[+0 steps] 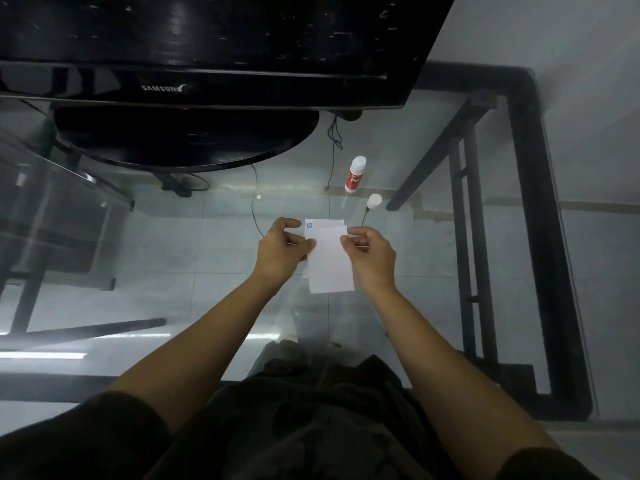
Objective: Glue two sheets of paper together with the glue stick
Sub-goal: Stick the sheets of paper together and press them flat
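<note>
Centre of the frame: two white paper sheets (329,261), overlapped and slightly askew, held above the glass worktop (173,237). The left hand (282,249) pinches their left edge; the right hand (370,252) pinches the upper right corner. Above and right of the sheets, the glue stick (355,174) lies on the worktop, uncapped, with its white cap (374,201) just beside it. Upper left: a black monitor (207,50) on its stand.
</note>
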`<state>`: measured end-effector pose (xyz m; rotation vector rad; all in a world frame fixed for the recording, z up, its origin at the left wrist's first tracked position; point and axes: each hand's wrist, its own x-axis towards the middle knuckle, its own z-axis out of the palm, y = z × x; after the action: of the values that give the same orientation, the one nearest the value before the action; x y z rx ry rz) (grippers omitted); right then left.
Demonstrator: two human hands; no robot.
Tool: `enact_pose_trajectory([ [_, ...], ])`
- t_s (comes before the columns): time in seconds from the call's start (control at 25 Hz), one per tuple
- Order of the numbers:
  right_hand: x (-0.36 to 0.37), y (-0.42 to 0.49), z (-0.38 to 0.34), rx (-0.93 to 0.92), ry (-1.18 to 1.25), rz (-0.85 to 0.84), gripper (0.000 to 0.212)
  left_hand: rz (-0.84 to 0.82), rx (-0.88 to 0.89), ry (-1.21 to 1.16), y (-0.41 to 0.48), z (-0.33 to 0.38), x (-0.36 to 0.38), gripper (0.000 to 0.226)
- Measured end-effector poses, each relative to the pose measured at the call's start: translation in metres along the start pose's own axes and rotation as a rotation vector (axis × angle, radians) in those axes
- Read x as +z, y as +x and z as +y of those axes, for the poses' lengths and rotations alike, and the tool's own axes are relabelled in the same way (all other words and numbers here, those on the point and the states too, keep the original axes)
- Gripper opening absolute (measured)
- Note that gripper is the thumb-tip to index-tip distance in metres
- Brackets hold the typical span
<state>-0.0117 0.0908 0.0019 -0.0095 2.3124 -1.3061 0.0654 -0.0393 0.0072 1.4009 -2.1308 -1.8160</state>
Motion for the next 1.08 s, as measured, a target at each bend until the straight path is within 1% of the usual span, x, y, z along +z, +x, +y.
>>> enact_pose_trajectory([
  [0.12,0.003,0.009,-0.001,-0.001,0.016,0.031,0.019,0.059,0.048,0.025,0.009,0.002,0.003,0.037],
  [0.24,0.007,0.016,0.0,0.0,0.001,0.027,0.019,0.089,0.062,0.08,0.015,0.001,0.007,0.035],
  [0.52,0.011,0.024,0.003,0.018,-0.056,0.031,0.02,0.101,0.05,0.121,0.023,-0.003,0.013,0.027],
  [1.08,0.016,0.024,0.005,-0.005,-0.128,0.068,0.02,0.166,-0.042,0.139,0.029,0.001,0.018,0.025],
])
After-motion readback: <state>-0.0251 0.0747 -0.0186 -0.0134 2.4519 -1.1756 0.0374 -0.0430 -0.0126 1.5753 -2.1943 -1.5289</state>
